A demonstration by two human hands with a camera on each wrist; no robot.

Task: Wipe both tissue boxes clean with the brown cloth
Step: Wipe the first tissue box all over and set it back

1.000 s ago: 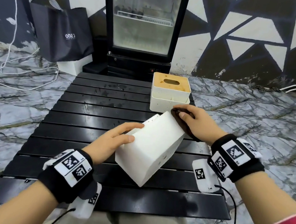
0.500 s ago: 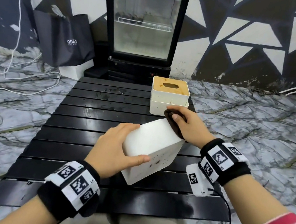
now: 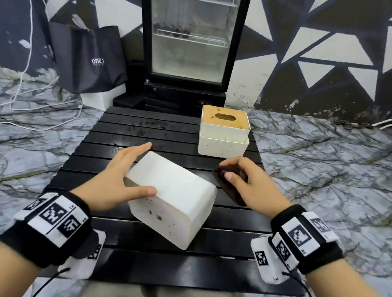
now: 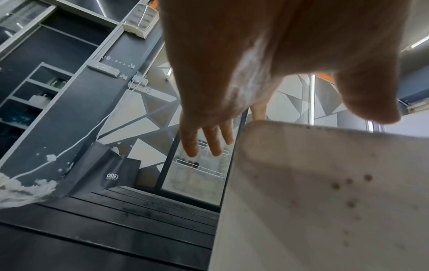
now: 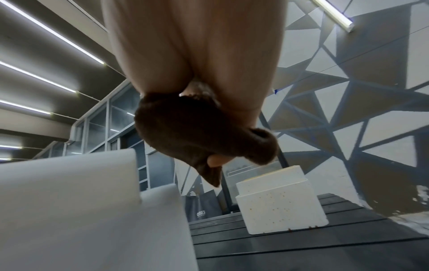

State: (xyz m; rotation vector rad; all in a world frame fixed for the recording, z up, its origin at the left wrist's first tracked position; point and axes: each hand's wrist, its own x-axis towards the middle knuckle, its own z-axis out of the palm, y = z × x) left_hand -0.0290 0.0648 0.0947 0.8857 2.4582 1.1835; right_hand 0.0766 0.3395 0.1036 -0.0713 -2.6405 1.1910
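Observation:
A white tissue box (image 3: 173,195) lies tipped over in the middle of the black slatted table (image 3: 119,153), with brown specks on its near face (image 4: 325,201). My left hand (image 3: 121,176) rests against its left side, fingers straight along it and thumb on the top edge. My right hand (image 3: 247,185) grips the bunched brown cloth (image 3: 225,179) just right of that box, apart from it. In the right wrist view the cloth (image 5: 197,132) hangs from curled fingers. A second white tissue box (image 3: 223,139) with a wooden lid stands upright at the table's far right, speckled on its side (image 5: 278,205).
A glass-door fridge (image 3: 190,35) stands behind the table. A dark paper bag (image 3: 89,59) leans on the wall to the left, with white cables (image 3: 21,105) on the marble floor. My knees are under the table's near edge (image 3: 173,275).
The tipped box came down and turned more level. My right hand drew the cloth off its far end to the right. My left hand slid to the box's left side.

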